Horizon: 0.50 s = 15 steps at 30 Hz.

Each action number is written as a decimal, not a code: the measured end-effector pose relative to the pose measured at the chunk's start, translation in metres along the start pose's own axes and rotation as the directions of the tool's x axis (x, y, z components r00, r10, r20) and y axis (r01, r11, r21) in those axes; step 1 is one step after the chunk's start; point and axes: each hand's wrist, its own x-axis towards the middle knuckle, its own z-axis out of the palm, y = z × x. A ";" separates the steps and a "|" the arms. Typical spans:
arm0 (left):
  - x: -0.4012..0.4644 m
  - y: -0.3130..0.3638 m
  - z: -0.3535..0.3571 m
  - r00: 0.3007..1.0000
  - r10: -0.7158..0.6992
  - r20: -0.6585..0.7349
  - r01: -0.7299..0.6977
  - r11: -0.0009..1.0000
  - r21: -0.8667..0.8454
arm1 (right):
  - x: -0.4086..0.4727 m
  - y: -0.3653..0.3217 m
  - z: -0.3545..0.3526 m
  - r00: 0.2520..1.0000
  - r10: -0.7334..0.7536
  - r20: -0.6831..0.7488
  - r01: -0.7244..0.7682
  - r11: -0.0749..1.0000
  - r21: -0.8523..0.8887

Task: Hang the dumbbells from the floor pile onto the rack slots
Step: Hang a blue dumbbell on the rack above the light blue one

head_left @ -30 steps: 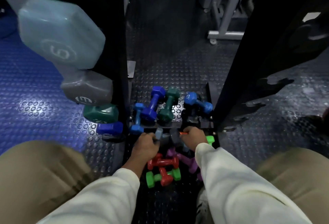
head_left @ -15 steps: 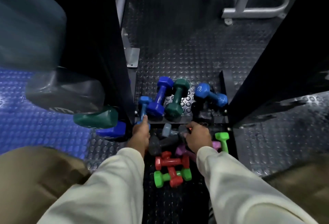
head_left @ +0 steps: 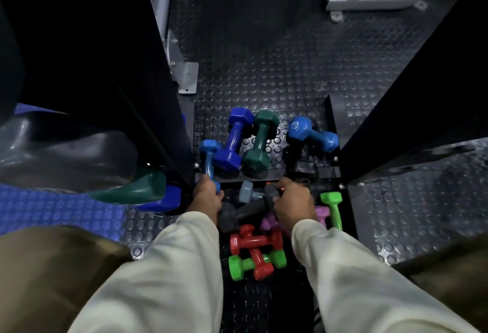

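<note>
The left hand is curled round the near end of a small light-blue dumbbell, whose long axis runs from 6 toward 12 o'clock, the far head pointing away from the person. The right hand is curled over a dark grey dumbbell in the floor pile; that one lies slantwise, its long axis from about 8 to 2 o'clock, with the near head low at the left. Something orange shows at the right hand's fingertips, too small to tell what.

Just at 1 o'clock of the light-blue dumbbell lies a royal-blue dumbbell, touching it, and beside that a dark green dumbbell; both point roughly 7 to 1 o'clock. Further right, a bright blue dumbbell lies across, 10 to 4 o'clock, resting on a black dumbbell. A dark crossbar of the rack base runs between these and the hands.

Between the hands sits a pale grey-blue dumbbell. At 6 o'clock of the pile, two red dumbbells cross over a green dumbbell. At 3 o'clock of the right hand a lime green dumbbell points 12 to 6, with purple dumbbells partly hidden under the wrist.

The black rack uprights flank the pile on both sides. On the left upright hang large heads: a grey one, a dark green one and a blue one. The floor is studded rubber.
</note>
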 end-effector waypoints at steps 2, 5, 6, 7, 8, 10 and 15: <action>0.002 -0.003 -0.003 0.999 0.037 -0.015 -0.036 0.998 0.042 | -0.001 -0.002 -0.001 1.000 -0.006 -0.004 0.006 1.000 -0.013; -0.001 -0.006 -0.005 0.996 0.088 -0.020 -0.086 0.991 0.102 | -0.003 -0.004 -0.003 1.000 -0.016 -0.003 0.016 1.000 -0.026; -0.004 -0.006 -0.006 0.995 0.097 -0.031 -0.093 0.990 0.108 | -0.003 -0.004 -0.004 1.000 -0.021 -0.004 0.020 0.999 -0.031; -0.007 -0.007 -0.006 0.993 0.108 -0.040 -0.103 0.989 0.102 | -0.004 -0.005 -0.003 1.000 -0.025 -0.006 0.024 0.999 -0.039; -0.012 -0.007 -0.006 0.991 0.120 -0.056 -0.115 0.989 0.092 | -0.004 -0.006 -0.003 1.000 -0.029 -0.010 0.029 0.998 -0.051; -0.025 -0.011 -0.005 0.981 0.162 -0.110 -0.152 0.984 0.097 | -0.005 -0.009 -0.003 0.999 -0.034 -0.020 0.032 0.996 -0.082; -0.054 -0.011 -0.004 0.967 0.201 -0.158 -0.193 0.979 0.069 | -0.006 -0.013 -0.006 1.000 -0.021 -0.004 0.021 0.994 -0.105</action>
